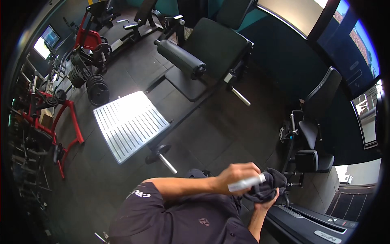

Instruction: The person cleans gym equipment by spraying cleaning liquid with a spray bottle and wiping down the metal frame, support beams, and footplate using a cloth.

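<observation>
My left hand (239,175) reaches across my body, its fingers wrapped around a small white bottle (246,183). The bottle is blurred, and its capped end points at a bunched dark cloth (268,186). From below, my right hand (269,203) holds that cloth, which hides most of its fingers. Both hands are close together in front of the right side of my torso. The bottle's tip is right beside the cloth; whether they touch I cannot tell.
Ahead stands a plate-loaded machine with a slotted metal footplate (131,126), a roller pad (181,58) and protruding weight pegs (167,163). A treadmill (307,222) is close at lower right, below a seated machine (309,134). Weight plates (97,90) and a red frame (73,122) stand left.
</observation>
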Available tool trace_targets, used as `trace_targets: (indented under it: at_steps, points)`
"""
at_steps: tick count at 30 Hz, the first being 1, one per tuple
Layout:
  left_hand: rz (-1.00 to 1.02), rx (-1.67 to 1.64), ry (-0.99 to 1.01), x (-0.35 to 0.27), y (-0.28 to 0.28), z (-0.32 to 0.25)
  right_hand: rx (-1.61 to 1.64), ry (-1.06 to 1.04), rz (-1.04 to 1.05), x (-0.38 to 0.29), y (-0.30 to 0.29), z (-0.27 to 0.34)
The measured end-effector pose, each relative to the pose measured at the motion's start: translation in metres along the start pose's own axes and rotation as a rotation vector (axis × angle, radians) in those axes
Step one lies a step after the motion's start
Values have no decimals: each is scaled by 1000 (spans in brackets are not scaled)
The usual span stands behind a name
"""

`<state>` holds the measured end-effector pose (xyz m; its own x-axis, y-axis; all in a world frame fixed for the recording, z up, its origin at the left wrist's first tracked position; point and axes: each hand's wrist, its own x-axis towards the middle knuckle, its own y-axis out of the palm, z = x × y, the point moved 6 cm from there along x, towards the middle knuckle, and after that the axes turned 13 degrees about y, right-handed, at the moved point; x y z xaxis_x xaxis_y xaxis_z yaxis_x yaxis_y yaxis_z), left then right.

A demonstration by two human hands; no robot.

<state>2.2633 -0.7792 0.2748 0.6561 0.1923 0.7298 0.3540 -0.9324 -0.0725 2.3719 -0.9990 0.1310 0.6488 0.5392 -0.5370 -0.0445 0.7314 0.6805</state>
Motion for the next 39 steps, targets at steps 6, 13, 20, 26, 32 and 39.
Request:
trace_targets:
  at_steps: [6, 13, 20, 26, 32, 39]
  points:
    - [-90, 330, -213, 14, -24, 88, -77, 199, -84, 142, -32, 55]
    - [-299, 601, -524, 16, -31, 141, -258, 531, -37, 285, 19, 66]
    - [-544, 755, -615, -5, -50, 164, -542, 589, -161, 368, 59, 49]
    - [-579, 862, -656, -108, -84, 260, -1228, -52, 126, 501, 102, -32]
    - [-540, 920, -666, -238, -118, 424, -1864, -1223, 677, 657, 178, -240]
    - [-606, 854, -778, -327, -145, 555, -1624, -1389, 1196, 790, 137, -391]
